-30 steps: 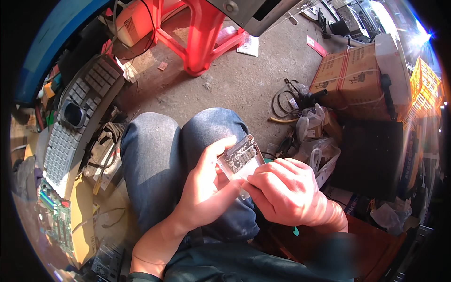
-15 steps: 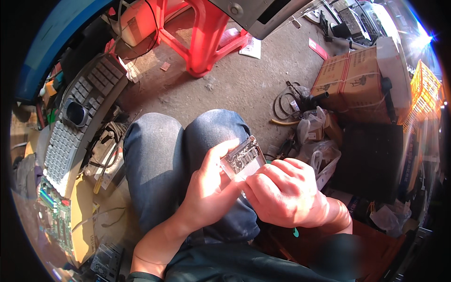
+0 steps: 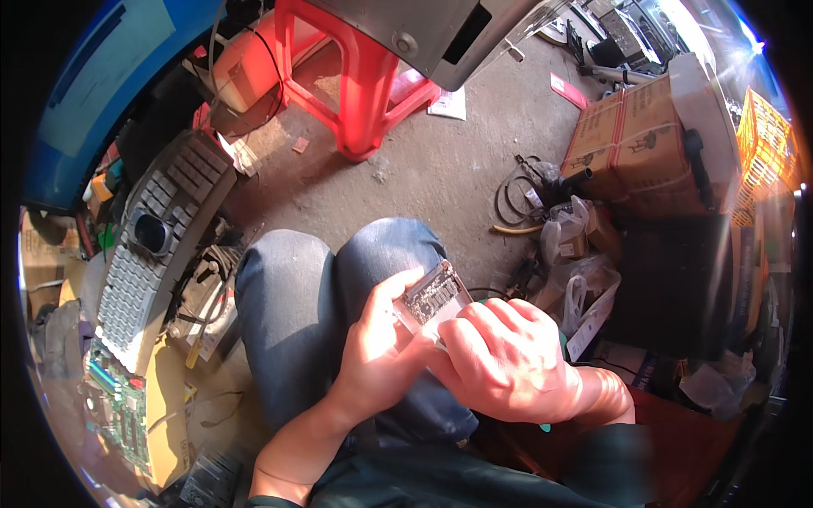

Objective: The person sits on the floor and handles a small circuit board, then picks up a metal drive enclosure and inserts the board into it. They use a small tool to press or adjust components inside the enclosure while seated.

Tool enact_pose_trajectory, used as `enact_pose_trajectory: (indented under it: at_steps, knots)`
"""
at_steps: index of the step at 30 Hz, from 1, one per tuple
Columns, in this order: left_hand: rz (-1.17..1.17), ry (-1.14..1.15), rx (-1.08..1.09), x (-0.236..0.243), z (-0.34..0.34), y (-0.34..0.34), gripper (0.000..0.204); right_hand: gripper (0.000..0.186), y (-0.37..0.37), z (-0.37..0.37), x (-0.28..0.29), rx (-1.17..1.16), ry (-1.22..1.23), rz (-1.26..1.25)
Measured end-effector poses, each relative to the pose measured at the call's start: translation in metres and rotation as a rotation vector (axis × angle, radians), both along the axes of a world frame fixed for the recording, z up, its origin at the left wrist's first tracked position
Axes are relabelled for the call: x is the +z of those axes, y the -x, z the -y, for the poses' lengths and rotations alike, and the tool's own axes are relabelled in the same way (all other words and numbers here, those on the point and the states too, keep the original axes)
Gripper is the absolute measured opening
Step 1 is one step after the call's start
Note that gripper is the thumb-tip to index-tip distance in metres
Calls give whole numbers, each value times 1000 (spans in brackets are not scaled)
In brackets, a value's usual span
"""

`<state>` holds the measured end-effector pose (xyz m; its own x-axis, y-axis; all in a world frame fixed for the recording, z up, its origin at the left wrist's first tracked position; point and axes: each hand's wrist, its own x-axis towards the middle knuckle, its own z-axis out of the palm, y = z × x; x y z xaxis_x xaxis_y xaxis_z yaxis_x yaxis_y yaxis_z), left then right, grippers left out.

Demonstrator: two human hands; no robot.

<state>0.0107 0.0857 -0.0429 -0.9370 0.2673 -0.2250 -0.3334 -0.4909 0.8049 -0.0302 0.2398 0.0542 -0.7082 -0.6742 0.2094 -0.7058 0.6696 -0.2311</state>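
Note:
Above my right thigh, my left hand [image 3: 381, 356] grips a small flat rectangular device [image 3: 434, 298] with a pale edge and an exposed dark circuit board. The thumb and fingers hold it by its sides, tilted up. My right hand [image 3: 508, 360] is closed in a fist against the device's near right corner. Its fingertips are bent inward, and whatever they pinch is hidden. A bit of teal [image 3: 545, 427] shows below the right wrist; what it belongs to cannot be made out.
On the left, a keyboard [image 3: 127, 309] bears a dark round-cornered object [image 3: 151, 232], near a green circuit board [image 3: 118, 411]. Ahead stand a red plastic stool [image 3: 360, 110] and a grey metal casing [image 3: 406, 34]. A cardboard box [image 3: 627, 140], plastic bags [image 3: 584, 288] and cables [image 3: 517, 190] lie right.
The view has shifted slightly, so the surroundings sit lower in the picture. Both hands stay together at the device; the right fist has turned a little, showing more of its back.

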Motion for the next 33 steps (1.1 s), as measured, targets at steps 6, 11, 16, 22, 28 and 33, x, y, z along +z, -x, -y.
enact_pose_trajectory:
  at_steps: [6, 11, 16, 22, 28, 33]
  knots:
    - [-21, -13, 67, -5, -9, -5, 65, 29, -2, -4, 4, -16, 36, -31]
    - [-2, -71, 102, -1, -11, -5, 62, 28, -1, -7, 5, -1, 17, -30]
    - [-67, -20, 106, -6, -10, -5, 66, 27, 0, -11, 4, 35, 37, -41]
    - [-35, 22, 80, -8, -5, -5, 65, 24, 1, -11, 5, 81, 91, 4]
    - [49, -121, 137, 1, 3, -2, 55, 21, 16, -20, 35, -36, 673, 599]
    - [283, -306, 271, 39, 23, 22, 48, 18, 69, -39, 53, -142, 1223, 514]
